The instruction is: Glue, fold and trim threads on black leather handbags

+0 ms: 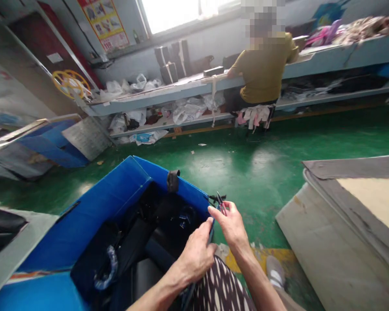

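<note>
My left hand [197,249] is at the near right edge of a blue plastic bin [94,194]. Its fingers and thumb close about the rim, though the grip is partly hidden. Just to the right, my right hand [231,224] holds small scissors [221,204] with dark pointed tips and reddish handles. The tips point up and away from me, beside a dark cord or strap [213,198] at the bin's corner. Black bags or cases [158,242] fill the bin, and a curved shiny handle [106,270] shows among them.
A co-worker [262,73] sits at a long workbench [142,101] with plastic bags and black boxes. A grey-topped box [314,207] stands to my right. Blue panels [55,140] lean at the left. A shoe [275,270] shows on the green floor [246,172].
</note>
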Tool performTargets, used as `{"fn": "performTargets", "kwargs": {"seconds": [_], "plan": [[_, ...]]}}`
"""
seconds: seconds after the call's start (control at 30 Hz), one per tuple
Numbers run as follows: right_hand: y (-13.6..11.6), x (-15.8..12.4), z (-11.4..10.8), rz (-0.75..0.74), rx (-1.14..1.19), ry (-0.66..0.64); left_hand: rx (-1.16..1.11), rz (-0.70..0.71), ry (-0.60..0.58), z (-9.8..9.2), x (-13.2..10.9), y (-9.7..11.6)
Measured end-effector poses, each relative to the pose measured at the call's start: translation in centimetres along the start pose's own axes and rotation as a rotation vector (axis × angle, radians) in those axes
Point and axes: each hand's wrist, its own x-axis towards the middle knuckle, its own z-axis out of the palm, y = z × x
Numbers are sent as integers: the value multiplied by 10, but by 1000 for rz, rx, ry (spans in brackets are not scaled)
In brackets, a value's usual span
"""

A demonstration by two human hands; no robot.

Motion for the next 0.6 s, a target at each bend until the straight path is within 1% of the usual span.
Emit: {"fn": "performTargets", "kwargs": {"seconds": [0.07, 0.13, 0.17, 0.2, 0.23, 0.3, 0.33, 0.4, 0.47, 0.6], "plan": [[3, 0, 5, 6, -33, 19, -76, 5, -41, -7, 1, -3], [5, 1, 9, 6, -53, 33, -184, -47, -106, -19, 6, -6], [6, 2, 9, 3, -63, 38, -231, -83, -99, -26, 11, -7], [7, 2, 10, -2, -72, 41, -263, -108, -57, -34, 18, -8], [7, 2, 10, -9, -81, 39, -278, -112, 23, -42, 26, -8], [6, 3, 10, -24, -94, 19, -259, -44, 193, -54, 46, -8], [6, 2, 10, -30, -98, 0, -253, -7, 229, -59, 56, -7], [4, 2, 10, -36, -101, -43, -246, 44, 263, -63, 75, -6], [3, 0, 12, -33, -104, -76, -240, 64, 287, -64, 90, -7], [3, 0, 15, -14, -123, -83, -222, 82, 325, -62, 104, -13]]}}
